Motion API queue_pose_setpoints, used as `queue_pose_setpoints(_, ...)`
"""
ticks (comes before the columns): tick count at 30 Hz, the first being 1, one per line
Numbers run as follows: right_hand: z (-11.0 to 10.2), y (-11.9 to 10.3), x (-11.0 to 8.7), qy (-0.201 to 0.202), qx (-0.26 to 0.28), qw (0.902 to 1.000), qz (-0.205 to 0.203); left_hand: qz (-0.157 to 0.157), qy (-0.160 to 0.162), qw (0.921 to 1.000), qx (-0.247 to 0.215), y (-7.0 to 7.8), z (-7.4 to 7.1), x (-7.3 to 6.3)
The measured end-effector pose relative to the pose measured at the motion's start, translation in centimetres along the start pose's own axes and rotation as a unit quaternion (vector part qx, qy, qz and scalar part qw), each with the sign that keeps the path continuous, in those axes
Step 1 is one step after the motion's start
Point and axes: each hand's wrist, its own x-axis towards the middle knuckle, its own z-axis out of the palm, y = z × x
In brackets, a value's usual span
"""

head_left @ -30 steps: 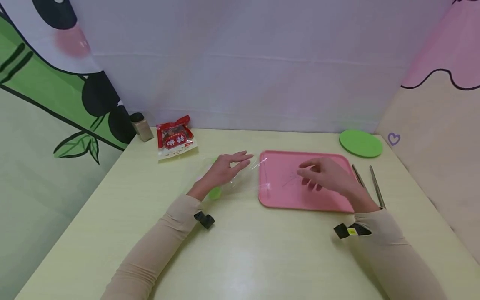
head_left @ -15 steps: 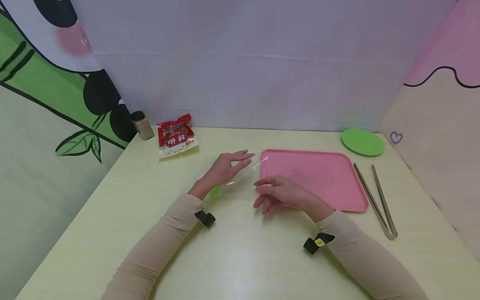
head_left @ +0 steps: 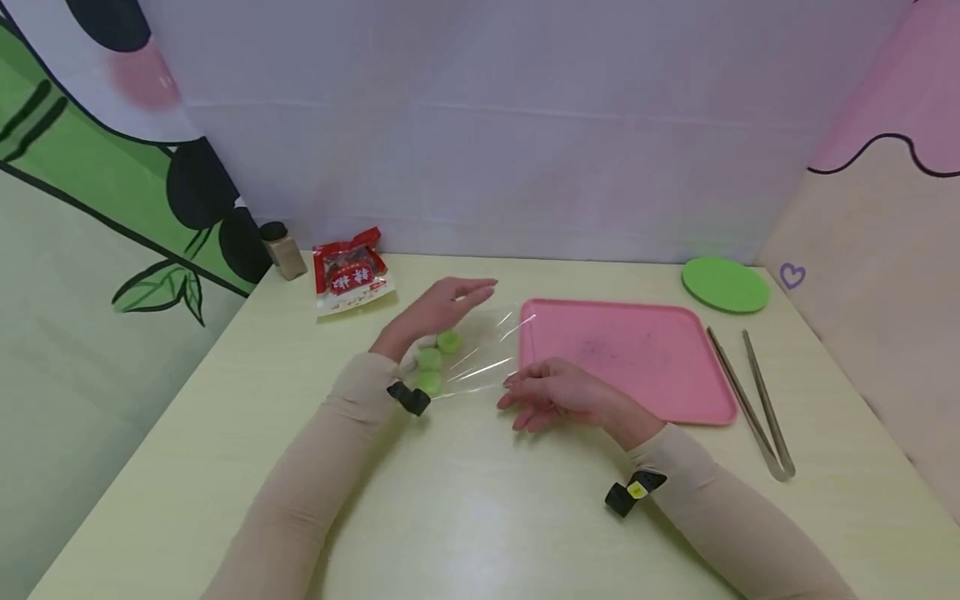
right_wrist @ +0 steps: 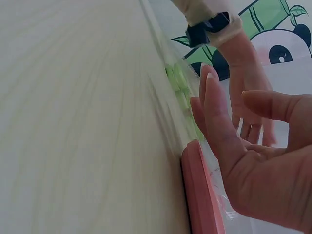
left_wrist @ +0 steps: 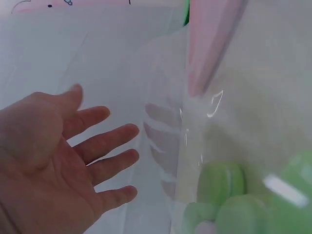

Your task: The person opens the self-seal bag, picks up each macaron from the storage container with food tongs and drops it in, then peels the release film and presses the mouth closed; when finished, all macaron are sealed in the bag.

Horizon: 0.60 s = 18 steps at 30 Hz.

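Note:
A clear plastic bag (head_left: 480, 354) lies on the table, its right edge overlapping the pink tray (head_left: 622, 333). Inside are several round green pieces that look like macarons (head_left: 429, 360), seen closer through the film as green macarons (left_wrist: 222, 183) in the left wrist view. My left hand (head_left: 442, 307) hovers over the bag's far side; its palm and spread fingers (left_wrist: 114, 139) hold nothing. By the tray's near left corner is my right hand (head_left: 566, 390), fingers loosely bent and nothing in them. The right wrist view shows this hand (right_wrist: 263, 165) with its thumb apart from the fingers.
Metal tongs (head_left: 776, 454) lie right of the tray, with a green disc (head_left: 725, 285) behind them. At the back left are a red and white food packet (head_left: 352, 275) and a black-capped jar (head_left: 283, 252). A fabric backdrop (head_left: 487, 167) borders the table's far edge.
My right hand has moved left from over the tray to its near left corner, then stayed. My left hand has shifted away from me, uncovering the green macarons in the bag.

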Motion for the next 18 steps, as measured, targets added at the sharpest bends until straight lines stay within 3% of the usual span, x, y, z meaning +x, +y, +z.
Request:
queue_pose_setpoints(3, -0.1, 0.2, -0.1, 0.000, 0.000, 1.0000, 0.004, -0.002, -0.037, 0.9988, 0.033, -1.2, -0.9, 3.1)
queue_pose_setpoints(6, -0.2, 0.3, -0.2, -0.006, -0.001, 1.0000, 0.004, -0.011, -0.111, 0.9909, 0.075, -2.5, -1.0, 5.7)
queue_pose_setpoints(8, 0.0, 0.3, -0.2, -0.015, 0.000, 0.9999, 0.004, -0.020, -0.155, 0.9839, 0.087, -3.2, -1.1, 6.5)
queue_pose_setpoints(13, -0.1, 0.4, -0.2, -0.027, -0.002, 0.9996, 0.004, -0.043, -0.224, 0.9708, 0.075, -4.1, -1.3, 6.8)
queue_pose_setpoints(18, -1.5, 0.2, -0.7, -0.017, -0.001, 0.9998, 0.010, -0.068, -0.237, 0.9691, 0.007, -4.8, -1.8, 5.5)
